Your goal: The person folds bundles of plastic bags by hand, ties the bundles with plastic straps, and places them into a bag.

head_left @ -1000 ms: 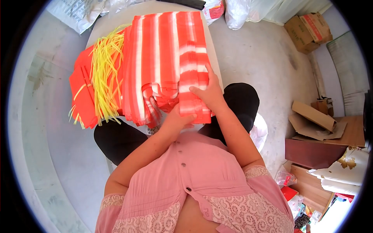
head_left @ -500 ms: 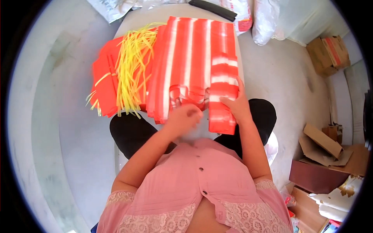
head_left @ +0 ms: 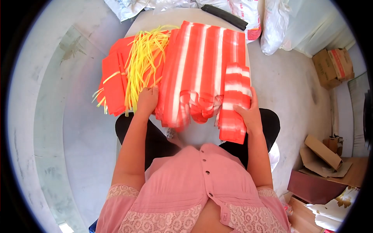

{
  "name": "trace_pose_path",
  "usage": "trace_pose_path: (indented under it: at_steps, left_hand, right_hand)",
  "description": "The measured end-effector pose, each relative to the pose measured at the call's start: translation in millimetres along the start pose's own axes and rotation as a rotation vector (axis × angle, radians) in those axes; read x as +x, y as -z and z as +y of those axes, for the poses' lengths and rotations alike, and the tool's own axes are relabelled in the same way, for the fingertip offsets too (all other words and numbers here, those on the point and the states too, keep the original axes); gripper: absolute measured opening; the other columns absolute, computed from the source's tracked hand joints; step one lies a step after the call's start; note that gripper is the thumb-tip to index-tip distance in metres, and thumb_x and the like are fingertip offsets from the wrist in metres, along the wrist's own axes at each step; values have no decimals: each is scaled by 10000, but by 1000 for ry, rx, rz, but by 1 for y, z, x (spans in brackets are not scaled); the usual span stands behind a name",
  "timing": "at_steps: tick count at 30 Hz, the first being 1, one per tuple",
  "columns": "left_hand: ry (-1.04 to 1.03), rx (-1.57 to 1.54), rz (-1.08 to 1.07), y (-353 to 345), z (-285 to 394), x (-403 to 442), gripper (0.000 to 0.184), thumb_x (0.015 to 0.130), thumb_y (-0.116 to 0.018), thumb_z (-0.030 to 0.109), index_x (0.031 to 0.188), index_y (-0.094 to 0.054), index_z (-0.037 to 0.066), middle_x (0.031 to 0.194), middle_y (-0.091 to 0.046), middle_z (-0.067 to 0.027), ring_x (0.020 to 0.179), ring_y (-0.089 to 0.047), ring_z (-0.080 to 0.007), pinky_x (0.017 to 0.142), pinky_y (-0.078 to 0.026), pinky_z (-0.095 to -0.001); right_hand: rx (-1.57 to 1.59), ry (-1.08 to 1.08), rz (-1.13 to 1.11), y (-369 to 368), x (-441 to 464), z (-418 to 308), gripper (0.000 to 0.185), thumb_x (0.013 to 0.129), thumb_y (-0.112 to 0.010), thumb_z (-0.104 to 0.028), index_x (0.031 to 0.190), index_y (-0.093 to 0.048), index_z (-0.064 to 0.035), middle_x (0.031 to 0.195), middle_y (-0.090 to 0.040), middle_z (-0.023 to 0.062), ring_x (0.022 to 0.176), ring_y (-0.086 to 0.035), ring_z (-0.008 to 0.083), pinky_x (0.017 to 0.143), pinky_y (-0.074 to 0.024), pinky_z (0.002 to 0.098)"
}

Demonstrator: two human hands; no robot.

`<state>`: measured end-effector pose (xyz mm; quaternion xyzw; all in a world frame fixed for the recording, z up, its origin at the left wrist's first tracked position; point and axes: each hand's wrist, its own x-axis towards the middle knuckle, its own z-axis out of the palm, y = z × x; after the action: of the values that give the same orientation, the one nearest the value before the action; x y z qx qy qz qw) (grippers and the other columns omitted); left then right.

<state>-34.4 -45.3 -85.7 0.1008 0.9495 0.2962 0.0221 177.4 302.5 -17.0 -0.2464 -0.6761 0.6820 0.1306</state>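
Note:
A stack of red-and-white striped plastic bags [head_left: 198, 62] lies on the light table. My right hand [head_left: 249, 114] grips a narrow folded striped bundle [head_left: 234, 99] at the stack's right side, thumb on top. My left hand [head_left: 147, 100] is closed at the lower end of the yellow strips [head_left: 144, 58], by the stack's left edge; what its fingers pinch is too small to make out. Left of the strips lie folded red bags [head_left: 113, 83] tied with a yellow strip.
A black roll [head_left: 224, 17] lies at the table's far edge [head_left: 155, 19]. White sacks [head_left: 275, 27] stand behind it. At right are a cardboard box [head_left: 333, 66] and opened cardboard [head_left: 322, 157] on a brown cabinet. My knees are beneath the table's near edge.
My left hand has moved from the striped bundle leftward to the yellow strips. My right hand stays on the bundle. The view has shifted, so the table appears further right.

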Motion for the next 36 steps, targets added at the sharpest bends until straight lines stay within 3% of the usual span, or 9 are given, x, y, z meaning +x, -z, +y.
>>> trace_pose_path:
  at_steps: [5, 8, 11, 14, 17, 20, 24, 31, 36]
  left_hand:
    - [76, -28, -38, 5, -12, 6, 567, 1098, -429, 427, 1143, -747, -40, 1182, -691, -297, 1072, -665, -469, 965, -497, -511]
    - [114, -352, 135, 10, -9, -2, 586, 1116, -411, 447, 1145, -766, -18, 1176, -728, -214, 1041, -679, -365, 934, -507, -451]
    - [385, -890, 41, 35, 18, -6, 582, 1130, -421, 461, 1192, -757, -9, 1192, -733, -98, 1033, -629, -220, 917, -494, -372]
    - [385, -1460, -107, 41, 32, -7, 577, 1133, -440, 468, 1248, -723, -21, 1192, -705, -50, 1044, -567, -150, 921, -476, -330]
    - [267, -1605, -304, 24, 58, -12, 603, 1139, -422, 459, 1319, -673, -59, 1231, -708, -115, 1098, -606, -210, 1018, -478, -371]
    - [293, -1509, -501, 9, 127, -47, 625, 1141, -395, 479, 1327, -670, -50, 1161, -730, -122, 1054, -633, -229, 987, -489, -373]
    - [337, -1367, -786, -45, 157, -71, 632, 1134, -388, 513, 1387, -639, -9, 1319, -690, -135, 1193, -620, -250, 1055, -467, -414]
    - [522, -1477, -854, -57, 200, -94, 648, 1132, -394, 530, 1579, -423, 62, 1590, -488, -128, 1484, -425, -251, 1250, -299, -437]
    - [337, -1337, -798, -58, 211, -79, 543, 1103, -554, 357, 1530, -450, 38, 1463, -587, -111, 1325, -581, -225, 1083, -488, -384]
  right_hand:
    - [111, -14, -4, 0, -2, -6, 1007, 839, -790, -11, 1669, -219, -52, 1505, -503, 195, 1335, -569, 294, 1067, -530, 404]
    - [173, -29, -3, -2, -2, -13, 1007, 849, -782, -6, 1674, -206, -54, 1504, -504, 191, 1332, -570, 286, 1064, -530, 398]
    - [221, -56, -5, -3, 0, -14, 1000, 861, -770, 2, 1677, -195, -55, 1509, -503, 191, 1333, -569, 278, 1062, -531, 394]
    - [327, -56, -12, -4, 3, -12, 983, 876, -751, 13, 1681, -192, -65, 1514, -504, 189, 1329, -572, 275, 1055, -533, 389]
    - [418, -71, -7, -7, 3, -14, 970, 888, -737, 22, 1685, -195, -85, 1541, -484, 181, 1343, -561, 271, 1062, -527, 386]
    - [485, -85, -8, -10, 5, -12, 967, 892, -730, 31, 1688, -198, -105, 1579, -446, 167, 1374, -533, 269, 1082, -512, 387]
    - [557, -56, -74, -17, 6, -13, 963, 890, -717, 53, 1688, -206, -118, 1612, -404, 155, 1408, -498, 271, 1105, -494, 387]
    - [573, -63, -94, -17, 13, -6, 1018, 897, -749, 39, 1701, -147, -132, 1623, -400, 172, 1397, -526, 279, 1083, -535, 404]
    - [428, 20, -58, -13, 17, -9, 967, 866, -744, 34, 1673, -229, -102, 1546, -471, 156, 1374, -526, 277, 1075, -518, 396]
